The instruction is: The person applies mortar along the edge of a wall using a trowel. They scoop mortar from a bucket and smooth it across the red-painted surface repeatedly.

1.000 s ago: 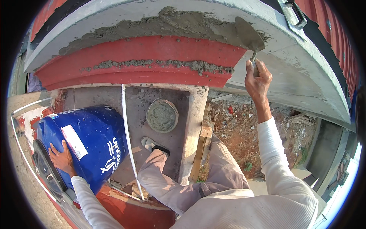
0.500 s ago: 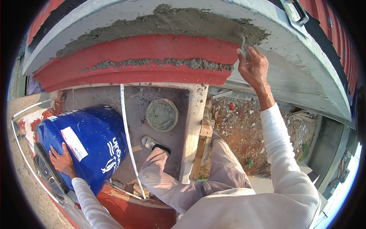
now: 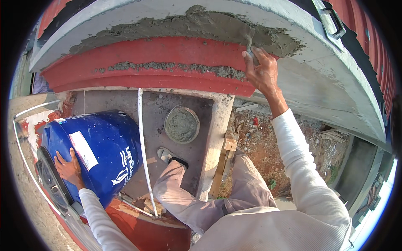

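At the upper right, my right hand grips a trowel; its blade lies against grey wet mortar spread along the underside of a pale concrete edge. Below that band runs red moulding with a lumpy line of mortar across it. My left hand rests with spread fingers on a large blue plastic tank lying at the left. A round container of wet mortar stands on the floor below the moulding.
A white pipe crosses beside the tank. A pale beam and wooden block are beside my legs. Rubble-strewn ground lies lower at the right. A metal fixture and red corrugated sheeting are at top right.
My right hand with the trowel has moved up, then left along the mortar band, which now reaches further right in a smeared patch. My left hand stays on the tank.
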`<state>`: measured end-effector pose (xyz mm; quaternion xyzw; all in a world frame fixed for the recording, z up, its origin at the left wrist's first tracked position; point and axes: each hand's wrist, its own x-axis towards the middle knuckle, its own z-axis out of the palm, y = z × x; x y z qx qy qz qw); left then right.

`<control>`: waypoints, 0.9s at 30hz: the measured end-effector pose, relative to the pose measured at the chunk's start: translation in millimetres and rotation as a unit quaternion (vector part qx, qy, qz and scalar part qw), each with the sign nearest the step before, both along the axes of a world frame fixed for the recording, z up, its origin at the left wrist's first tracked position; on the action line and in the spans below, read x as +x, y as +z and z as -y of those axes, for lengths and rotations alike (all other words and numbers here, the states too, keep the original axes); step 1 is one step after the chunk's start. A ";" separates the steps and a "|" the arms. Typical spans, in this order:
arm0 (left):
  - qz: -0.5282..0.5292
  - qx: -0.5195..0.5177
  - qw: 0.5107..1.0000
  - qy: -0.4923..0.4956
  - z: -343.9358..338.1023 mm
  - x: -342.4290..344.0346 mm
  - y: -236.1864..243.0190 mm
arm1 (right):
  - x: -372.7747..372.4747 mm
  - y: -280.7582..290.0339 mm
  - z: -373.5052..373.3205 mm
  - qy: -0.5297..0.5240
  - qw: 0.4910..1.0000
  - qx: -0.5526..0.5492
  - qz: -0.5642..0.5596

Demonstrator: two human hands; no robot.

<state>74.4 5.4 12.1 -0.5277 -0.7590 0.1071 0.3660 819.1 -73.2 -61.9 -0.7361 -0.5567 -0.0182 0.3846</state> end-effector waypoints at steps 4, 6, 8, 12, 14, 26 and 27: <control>0.007 0.009 1.000 -0.010 -2.8 1.0 4.8 | 24.8 8.3 24.5 -0.037 0.998 0.059 0.001; -0.008 -0.001 1.000 -0.005 -1.6 3.3 8.5 | 15.6 3.1 29.0 -0.055 0.996 0.073 -0.020; -0.002 0.004 1.000 -0.001 -1.0 5.7 7.7 | -15.2 -5.7 14.0 -0.022 0.998 0.065 -0.015; 0.004 0.009 1.000 -0.009 -3.4 12.2 2.3 | -79.2 -30.4 -38.8 0.033 0.998 0.056 -0.011; 0.006 0.008 1.000 -0.023 -3.9 10.2 1.7 | -88.8 -38.2 -67.8 0.011 0.996 0.089 -0.012; -0.023 -0.002 1.000 0.001 -5.1 2.3 2.7 | 14.3 -41.7 13.7 -0.060 0.990 0.129 -0.009; -0.027 -0.006 1.000 0.006 -4.9 4.0 2.6 | 21.4 -37.1 25.9 -0.077 0.990 0.113 -0.025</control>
